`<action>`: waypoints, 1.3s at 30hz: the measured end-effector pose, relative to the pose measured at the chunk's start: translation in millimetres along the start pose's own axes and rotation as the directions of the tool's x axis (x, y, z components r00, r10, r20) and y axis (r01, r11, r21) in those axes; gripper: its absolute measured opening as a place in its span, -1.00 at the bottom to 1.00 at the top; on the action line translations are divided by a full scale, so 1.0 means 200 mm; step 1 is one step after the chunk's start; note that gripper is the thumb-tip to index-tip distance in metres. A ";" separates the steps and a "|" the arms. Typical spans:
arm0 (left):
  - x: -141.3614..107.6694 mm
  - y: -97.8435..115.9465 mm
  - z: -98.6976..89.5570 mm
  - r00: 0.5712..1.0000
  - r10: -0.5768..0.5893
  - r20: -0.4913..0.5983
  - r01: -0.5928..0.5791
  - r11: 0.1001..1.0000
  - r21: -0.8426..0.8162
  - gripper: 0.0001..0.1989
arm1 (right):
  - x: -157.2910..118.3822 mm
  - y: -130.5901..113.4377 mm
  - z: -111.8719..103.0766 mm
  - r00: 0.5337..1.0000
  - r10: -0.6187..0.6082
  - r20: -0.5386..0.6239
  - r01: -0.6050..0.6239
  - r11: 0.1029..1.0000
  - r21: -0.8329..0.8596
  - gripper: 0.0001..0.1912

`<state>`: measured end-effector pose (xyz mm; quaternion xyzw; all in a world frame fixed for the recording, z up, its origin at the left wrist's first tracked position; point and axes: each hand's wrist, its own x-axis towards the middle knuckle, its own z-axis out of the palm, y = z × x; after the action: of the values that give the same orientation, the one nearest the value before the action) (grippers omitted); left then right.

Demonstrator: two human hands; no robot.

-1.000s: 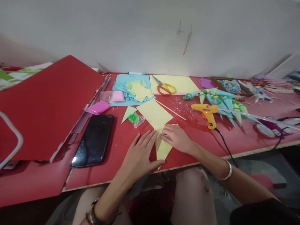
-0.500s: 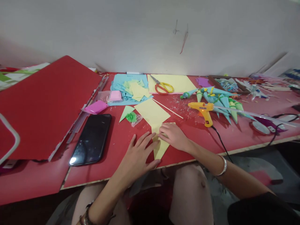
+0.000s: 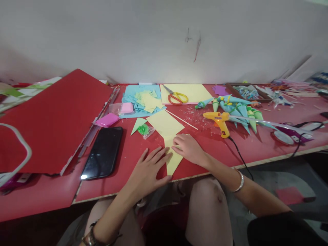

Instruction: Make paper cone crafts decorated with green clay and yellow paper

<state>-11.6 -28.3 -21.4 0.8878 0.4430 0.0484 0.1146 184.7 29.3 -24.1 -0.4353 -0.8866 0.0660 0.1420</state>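
A folded piece of pale yellow paper (image 3: 173,164) lies at the table's front edge. My left hand (image 3: 150,169) rests flat with its fingers spread, the fingertips on the paper's left edge. My right hand (image 3: 189,149) lies on the paper's right part with its fingers curled together and pressing down; whether they pinch it is hidden. Just beyond, another yellow sheet (image 3: 165,122) lies flat, with a thin white stick (image 3: 181,119) beside it. A green bow in clear wrap (image 3: 143,129) and a light green paper triangle (image 3: 138,125) are to the left.
A black phone (image 3: 102,153) lies left, near a large red board (image 3: 56,123). Scissors (image 3: 176,96) rest on yellow sheets behind. A yellow glue gun (image 3: 219,122) with a cord and blue-green paper cones (image 3: 242,111) are at the right.
The view has shifted slightly. Both hands keep nearly the same places on the folded paper, and the objects around them have not moved.
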 end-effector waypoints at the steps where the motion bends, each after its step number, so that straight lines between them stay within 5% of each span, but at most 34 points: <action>1: 0.00 0.00 -0.01 1.000 0.003 0.010 -0.003 1.000 0.003 -0.40 | -0.02 0.00 0.00 0.999 0.019 -0.027 -0.019 1.000 -0.001 -0.86; 6: 0.00 -0.01 -0.02 0.999 0.024 0.025 -0.024 1.000 0.018 -0.38 | -0.18 -0.03 -0.04 0.993 -0.070 -0.090 0.070 0.998 -0.008 -0.73; 13: 0.00 -0.01 -0.02 1.000 0.018 0.005 -0.019 0.999 0.028 -0.40 | -0.33 -0.12 -0.06 0.963 -0.264 0.059 0.262 0.964 0.040 -0.68; 31: 0.00 -0.02 -0.03 0.999 0.034 0.031 -0.035 0.998 0.044 -0.32 | -0.33 0.15 -0.14 0.998 0.006 -0.057 -0.010 0.998 -0.067 -0.71; 39: 0.00 -0.01 -0.04 0.999 0.023 0.034 -0.025 0.998 0.053 -0.34 | -0.32 0.15 -0.11 0.994 0.038 -0.100 -0.051 0.990 -0.134 -0.70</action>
<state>-14.5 -26.0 -13.9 0.8966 0.4314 0.0233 0.0977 250.6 -3.1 -22.6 -0.4664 -0.8711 -0.0125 0.1532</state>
